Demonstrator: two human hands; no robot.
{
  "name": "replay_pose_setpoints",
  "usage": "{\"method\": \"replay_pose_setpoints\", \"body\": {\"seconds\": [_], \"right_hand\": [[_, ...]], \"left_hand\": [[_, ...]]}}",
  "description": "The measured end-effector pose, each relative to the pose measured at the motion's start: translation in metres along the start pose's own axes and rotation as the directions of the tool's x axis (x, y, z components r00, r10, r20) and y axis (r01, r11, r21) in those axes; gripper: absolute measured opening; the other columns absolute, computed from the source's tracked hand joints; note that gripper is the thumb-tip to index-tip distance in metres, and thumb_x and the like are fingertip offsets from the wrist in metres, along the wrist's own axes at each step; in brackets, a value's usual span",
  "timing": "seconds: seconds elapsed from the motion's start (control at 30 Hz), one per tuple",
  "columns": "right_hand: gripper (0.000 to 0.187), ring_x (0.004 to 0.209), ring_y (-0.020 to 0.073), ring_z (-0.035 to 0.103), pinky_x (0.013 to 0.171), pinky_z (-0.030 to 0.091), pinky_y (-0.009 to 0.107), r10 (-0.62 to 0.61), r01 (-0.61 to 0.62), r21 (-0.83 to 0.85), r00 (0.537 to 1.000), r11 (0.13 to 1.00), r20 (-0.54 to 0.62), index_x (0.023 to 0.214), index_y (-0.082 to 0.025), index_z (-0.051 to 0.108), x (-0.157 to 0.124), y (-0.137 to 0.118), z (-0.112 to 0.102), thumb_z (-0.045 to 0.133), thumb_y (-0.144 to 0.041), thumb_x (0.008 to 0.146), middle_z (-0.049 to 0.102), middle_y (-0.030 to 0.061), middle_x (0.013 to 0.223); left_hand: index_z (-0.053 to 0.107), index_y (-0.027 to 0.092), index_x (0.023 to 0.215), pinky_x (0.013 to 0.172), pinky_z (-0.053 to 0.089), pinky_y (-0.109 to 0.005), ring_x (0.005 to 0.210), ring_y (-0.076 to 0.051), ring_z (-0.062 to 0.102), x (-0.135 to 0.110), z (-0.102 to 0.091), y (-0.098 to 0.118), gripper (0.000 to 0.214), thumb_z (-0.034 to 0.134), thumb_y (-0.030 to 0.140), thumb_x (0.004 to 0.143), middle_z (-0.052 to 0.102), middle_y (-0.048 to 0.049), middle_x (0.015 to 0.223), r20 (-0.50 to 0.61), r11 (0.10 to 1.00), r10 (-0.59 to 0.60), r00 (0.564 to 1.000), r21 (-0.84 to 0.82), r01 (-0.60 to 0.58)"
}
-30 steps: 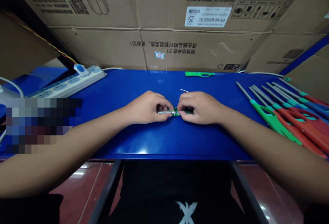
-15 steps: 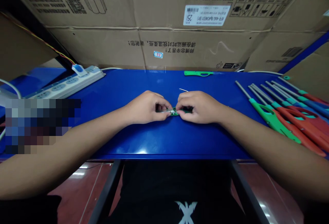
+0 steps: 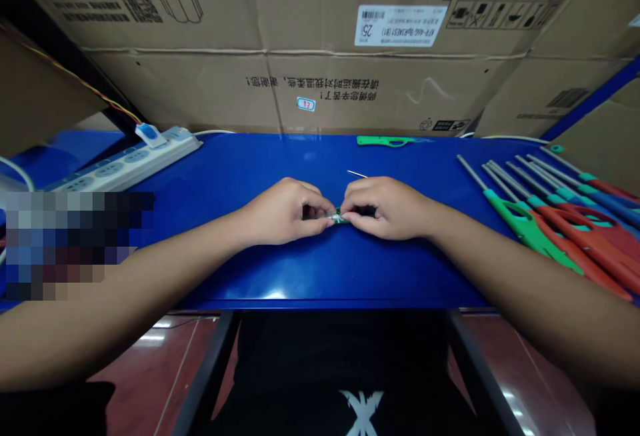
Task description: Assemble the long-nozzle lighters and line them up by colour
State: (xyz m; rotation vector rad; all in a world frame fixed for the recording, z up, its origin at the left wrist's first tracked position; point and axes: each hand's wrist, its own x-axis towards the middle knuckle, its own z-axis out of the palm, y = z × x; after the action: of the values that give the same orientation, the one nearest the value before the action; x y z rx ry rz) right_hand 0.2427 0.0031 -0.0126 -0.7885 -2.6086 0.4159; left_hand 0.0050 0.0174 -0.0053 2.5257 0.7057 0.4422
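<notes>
A small green lighter casing (image 3: 345, 221) with a pale metallic part on it lies between my two hands, mostly covered by fingers. My left hand (image 3: 287, 214) is closed, thumb and index finger pinching the left end of this part. My right hand (image 3: 393, 209) is closed too, its thumb and fingertips pressed on the casing from the right. The two sets of fingertips almost meet. Behind my right hand, a thin metal rod (image 3: 357, 173) sticks out; its other end is hidden.
A green lighter casing half (image 3: 383, 142) lies at the blue table's (image 3: 270, 269) back edge. Several long-necked lighters (image 3: 560, 216) in green, red and blue lie on the right. A white power strip (image 3: 140, 159) stands at left, and cardboard (image 3: 200, 89) walls the back.
My right fingertips have shifted slightly left and cover more of the casing. The hands otherwise keep their places; the view has moved a little.
</notes>
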Motion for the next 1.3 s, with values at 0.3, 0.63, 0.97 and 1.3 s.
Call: {"method": "replay_pose_setpoints", "body": {"seconds": [0.3, 0.63, 0.97, 1.3], "right_hand": [[0.013, 0.074, 0.0146, 0.062, 0.071, 0.045, 0.028, 0.004, -0.005, 0.05, 1.0, 0.999, 0.018, 0.086, -0.016, 0.072, 0.0, -0.002, -0.002, 0.059, -0.018, 0.088, 0.07, 0.0045, 0.084], [0.013, 0.07, 0.0112, 0.06, 0.068, 0.047, 0.026, 0.071, -0.098, 0.199, 0.988, 0.975, 0.139, 0.09, -0.017, 0.075, 0.0, 0.007, -0.01, 0.063, -0.023, 0.087, 0.069, 0.0016, 0.084], [0.009, 0.068, 0.01, 0.059, 0.067, 0.047, 0.024, -0.016, 0.001, 0.204, 0.997, 0.979, 0.071, 0.084, -0.017, 0.072, 0.001, 0.01, -0.005, 0.064, -0.02, 0.085, 0.066, 0.001, 0.082], [0.018, 0.083, 0.0186, 0.059, 0.077, 0.045, 0.032, -0.237, 0.245, -0.197, 0.969, 0.949, 0.063, 0.096, -0.017, 0.068, 0.003, 0.013, -0.009, 0.05, -0.019, 0.094, 0.066, 0.0074, 0.09]], "left_hand": [[0.077, 0.018, 0.098, 0.064, 0.047, -0.023, 0.069, -0.012, 0.063, -0.001, 0.002, 0.005, 0.019, 0.064, 0.029, 0.09, 0.071, -0.0027, 0.081, -0.004, 0.998, 0.026, 1.0, 0.06, -0.026], [0.075, 0.018, 0.1, 0.074, 0.05, -0.024, 0.082, -0.014, 0.067, -0.002, 0.002, 0.007, 0.016, 0.068, 0.024, 0.087, 0.073, -0.0037, 0.092, -0.054, 0.988, 0.103, 0.993, 0.119, -0.096], [0.076, 0.02, 0.102, 0.077, 0.05, -0.027, 0.082, -0.016, 0.068, -0.002, 0.003, 0.007, 0.019, 0.066, 0.03, 0.089, 0.075, -0.0043, 0.092, -0.026, 0.99, 0.079, 0.996, 0.118, -0.076], [0.077, 0.019, 0.102, 0.082, 0.051, -0.029, 0.091, -0.02, 0.07, -0.002, -0.036, -0.031, 0.039, 0.055, 0.051, 0.095, 0.078, -0.0053, 0.099, -0.258, 0.971, -0.187, 0.948, 0.095, 0.217]]}}
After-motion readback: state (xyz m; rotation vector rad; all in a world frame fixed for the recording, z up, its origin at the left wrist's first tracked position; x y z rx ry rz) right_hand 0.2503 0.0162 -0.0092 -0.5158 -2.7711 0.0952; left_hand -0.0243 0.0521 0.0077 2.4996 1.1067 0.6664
